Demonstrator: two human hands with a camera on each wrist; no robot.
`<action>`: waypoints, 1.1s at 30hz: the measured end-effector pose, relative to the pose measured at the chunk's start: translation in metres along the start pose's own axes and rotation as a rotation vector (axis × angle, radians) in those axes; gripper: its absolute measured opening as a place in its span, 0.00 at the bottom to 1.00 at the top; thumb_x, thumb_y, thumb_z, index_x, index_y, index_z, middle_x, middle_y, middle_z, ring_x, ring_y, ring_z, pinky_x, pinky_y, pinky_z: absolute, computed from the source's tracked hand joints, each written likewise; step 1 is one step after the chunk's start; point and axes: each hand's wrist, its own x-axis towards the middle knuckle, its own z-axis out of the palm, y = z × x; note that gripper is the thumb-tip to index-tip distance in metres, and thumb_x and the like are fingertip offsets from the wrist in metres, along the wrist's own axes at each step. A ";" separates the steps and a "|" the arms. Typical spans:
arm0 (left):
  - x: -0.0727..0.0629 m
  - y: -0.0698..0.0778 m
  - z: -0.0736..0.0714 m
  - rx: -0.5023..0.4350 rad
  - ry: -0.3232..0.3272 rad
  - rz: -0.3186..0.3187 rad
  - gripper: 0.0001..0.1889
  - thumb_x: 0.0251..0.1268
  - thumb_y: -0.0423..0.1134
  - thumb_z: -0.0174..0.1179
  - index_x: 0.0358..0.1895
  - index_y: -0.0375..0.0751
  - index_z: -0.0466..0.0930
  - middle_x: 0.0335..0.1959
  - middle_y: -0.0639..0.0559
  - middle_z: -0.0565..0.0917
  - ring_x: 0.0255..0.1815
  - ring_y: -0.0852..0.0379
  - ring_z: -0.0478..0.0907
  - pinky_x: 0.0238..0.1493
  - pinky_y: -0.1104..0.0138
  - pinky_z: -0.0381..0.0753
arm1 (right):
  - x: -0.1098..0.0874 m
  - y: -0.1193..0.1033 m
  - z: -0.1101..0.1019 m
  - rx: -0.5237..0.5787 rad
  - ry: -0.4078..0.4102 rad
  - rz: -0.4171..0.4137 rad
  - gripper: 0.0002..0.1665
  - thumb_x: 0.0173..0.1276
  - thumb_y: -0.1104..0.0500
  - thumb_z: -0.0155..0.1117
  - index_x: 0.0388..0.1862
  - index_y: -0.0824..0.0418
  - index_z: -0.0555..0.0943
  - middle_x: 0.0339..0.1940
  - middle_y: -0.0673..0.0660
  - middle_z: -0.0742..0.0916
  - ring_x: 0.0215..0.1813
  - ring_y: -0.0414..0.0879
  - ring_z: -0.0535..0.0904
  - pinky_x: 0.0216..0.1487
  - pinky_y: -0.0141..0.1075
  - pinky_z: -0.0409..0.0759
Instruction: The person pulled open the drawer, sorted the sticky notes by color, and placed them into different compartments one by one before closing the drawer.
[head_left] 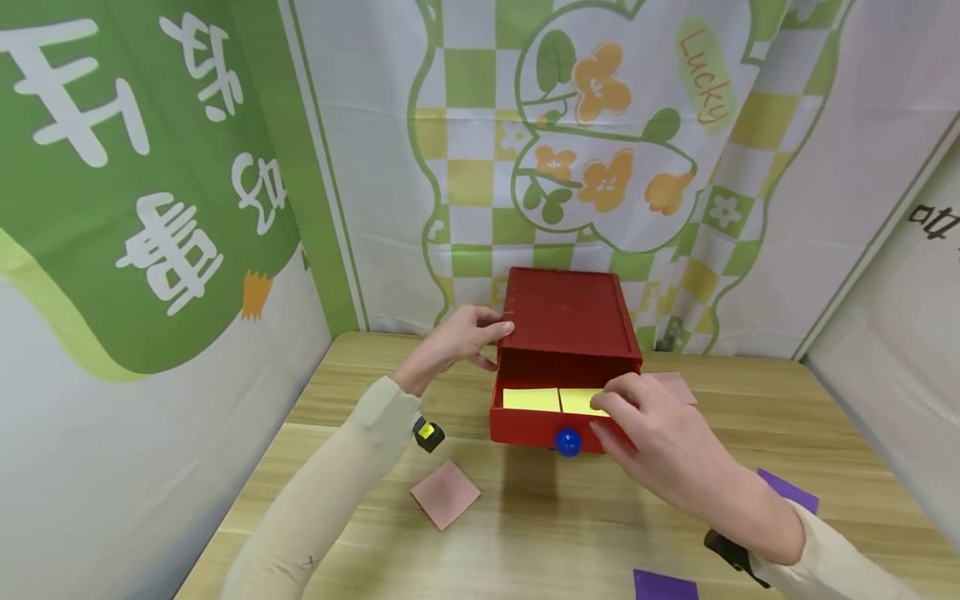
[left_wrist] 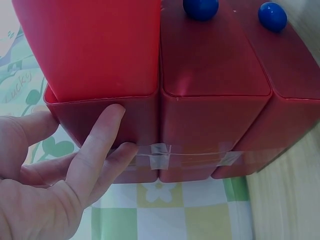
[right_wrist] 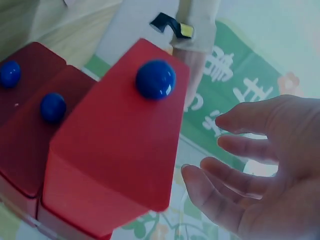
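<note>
A dark red drawer cabinet (head_left: pixel 564 310) stands on the table with its top drawer (head_left: pixel 517 428) pulled out. Two yellow sticky notes (head_left: pixel 530 400) lie side by side in that drawer, and a blue knob (head_left: pixel 567 442) sits on its front. My left hand (head_left: pixel 467 335) touches the cabinet's left side near the top, its fingers stretched along the wall in the left wrist view. Over the drawer's right front corner hovers my right hand (head_left: pixel 667 437). Its fingers (right_wrist: pixel 215 200) are loosely bent with nothing between them, apart from the drawer front in the right wrist view.
Below the pulled-out drawer are two closed ones with blue knobs (left_wrist: pixel 272 17); clear tape (left_wrist: pixel 160 156) runs across the cabinet's side. Pink notes (head_left: pixel 446 494) lie left of and behind the drawer, purple notes (head_left: pixel 665 585) at the right. A printed curtain (head_left: pixel 480 192) hangs behind.
</note>
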 end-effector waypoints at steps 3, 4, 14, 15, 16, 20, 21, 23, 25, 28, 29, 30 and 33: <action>0.000 0.000 0.000 -0.002 0.002 -0.004 0.19 0.73 0.42 0.57 0.58 0.32 0.76 0.46 0.43 0.77 0.47 0.50 0.73 0.40 0.53 0.90 | -0.003 -0.007 0.004 0.006 -0.007 -0.007 0.21 0.44 0.67 0.78 0.39 0.58 0.81 0.38 0.54 0.82 0.37 0.46 0.77 0.20 0.28 0.79; 0.000 0.000 0.000 -0.003 0.001 -0.007 0.19 0.73 0.42 0.57 0.58 0.32 0.76 0.46 0.44 0.77 0.47 0.50 0.73 0.40 0.53 0.90 | -0.004 -0.009 0.005 0.006 -0.008 -0.006 0.21 0.45 0.67 0.78 0.39 0.57 0.81 0.39 0.54 0.82 0.37 0.46 0.77 0.18 0.26 0.77; 0.000 0.000 0.001 -0.021 -0.005 -0.017 0.19 0.73 0.42 0.57 0.59 0.32 0.76 0.45 0.44 0.76 0.50 0.46 0.73 0.43 0.50 0.89 | -0.014 -0.032 0.024 -0.074 -0.095 -0.028 0.21 0.79 0.52 0.37 0.40 0.56 0.79 0.41 0.56 0.81 0.40 0.47 0.75 0.13 0.27 0.76; 0.000 0.000 0.001 -0.020 -0.004 -0.018 0.19 0.73 0.42 0.57 0.58 0.32 0.76 0.44 0.44 0.76 0.51 0.46 0.73 0.42 0.51 0.90 | -0.016 -0.034 0.026 -0.077 -0.114 -0.028 0.20 0.79 0.53 0.37 0.41 0.56 0.79 0.43 0.57 0.81 0.41 0.48 0.75 0.13 0.27 0.76; 0.000 0.000 0.001 -0.019 -0.004 -0.019 0.19 0.73 0.42 0.57 0.58 0.32 0.76 0.44 0.44 0.76 0.50 0.45 0.73 0.41 0.52 0.90 | -0.017 -0.035 0.028 -0.078 -0.125 -0.034 0.15 0.77 0.55 0.43 0.41 0.56 0.79 0.44 0.58 0.81 0.43 0.49 0.75 0.13 0.28 0.76; 0.001 0.001 0.000 -0.012 -0.006 -0.015 0.18 0.73 0.42 0.57 0.56 0.32 0.77 0.42 0.45 0.76 0.47 0.49 0.73 0.38 0.55 0.91 | -0.023 -0.038 0.035 -0.151 -0.123 -0.088 0.11 0.61 0.64 0.66 0.43 0.60 0.81 0.47 0.63 0.81 0.45 0.55 0.76 0.16 0.33 0.81; 0.002 0.001 0.000 -0.009 -0.006 -0.014 0.18 0.73 0.42 0.57 0.56 0.32 0.77 0.42 0.45 0.76 0.46 0.50 0.73 0.38 0.55 0.91 | -0.024 -0.039 0.037 -0.189 -0.105 -0.111 0.11 0.61 0.67 0.65 0.43 0.60 0.81 0.48 0.64 0.81 0.44 0.56 0.76 0.16 0.33 0.81; 0.003 0.001 0.000 -0.007 -0.008 -0.014 0.17 0.73 0.42 0.57 0.55 0.32 0.77 0.42 0.45 0.76 0.45 0.52 0.72 0.38 0.56 0.91 | -0.025 -0.041 0.042 -0.273 -0.052 -0.150 0.09 0.66 0.69 0.58 0.42 0.61 0.82 0.47 0.65 0.82 0.43 0.57 0.77 0.16 0.33 0.78; 0.003 0.001 0.000 -0.003 -0.009 -0.015 0.17 0.73 0.42 0.57 0.55 0.32 0.77 0.42 0.45 0.76 0.45 0.52 0.73 0.37 0.56 0.91 | -0.025 -0.044 0.048 -0.349 0.013 -0.177 0.16 0.72 0.70 0.45 0.39 0.61 0.82 0.45 0.65 0.82 0.41 0.56 0.77 0.15 0.32 0.75; 0.004 0.001 0.000 0.001 -0.008 -0.015 0.18 0.73 0.42 0.57 0.56 0.33 0.77 0.43 0.45 0.76 0.46 0.52 0.73 0.38 0.56 0.91 | -0.025 -0.046 0.055 -0.409 0.066 -0.186 0.19 0.73 0.70 0.40 0.38 0.62 0.81 0.44 0.65 0.83 0.40 0.57 0.78 0.15 0.34 0.71; 0.004 0.001 0.000 0.002 -0.008 -0.015 0.18 0.73 0.42 0.57 0.56 0.33 0.77 0.43 0.44 0.76 0.47 0.51 0.74 0.38 0.56 0.91 | -0.026 -0.047 0.057 -0.420 0.076 -0.188 0.18 0.72 0.70 0.41 0.38 0.62 0.81 0.43 0.65 0.83 0.40 0.57 0.78 0.15 0.34 0.71; 0.004 0.001 0.000 0.002 -0.010 -0.015 0.18 0.73 0.42 0.57 0.57 0.32 0.77 0.44 0.44 0.76 0.47 0.51 0.74 0.38 0.55 0.91 | -0.028 -0.046 0.060 -0.428 0.071 -0.188 0.17 0.72 0.70 0.42 0.38 0.63 0.81 0.44 0.65 0.83 0.41 0.57 0.78 0.16 0.35 0.72; 0.002 0.002 0.000 0.001 -0.010 -0.019 0.18 0.73 0.42 0.57 0.57 0.32 0.77 0.46 0.43 0.77 0.49 0.51 0.74 0.39 0.55 0.91 | -0.033 -0.044 0.066 -0.452 0.038 -0.188 0.16 0.72 0.69 0.42 0.40 0.63 0.80 0.46 0.65 0.82 0.43 0.58 0.78 0.21 0.37 0.76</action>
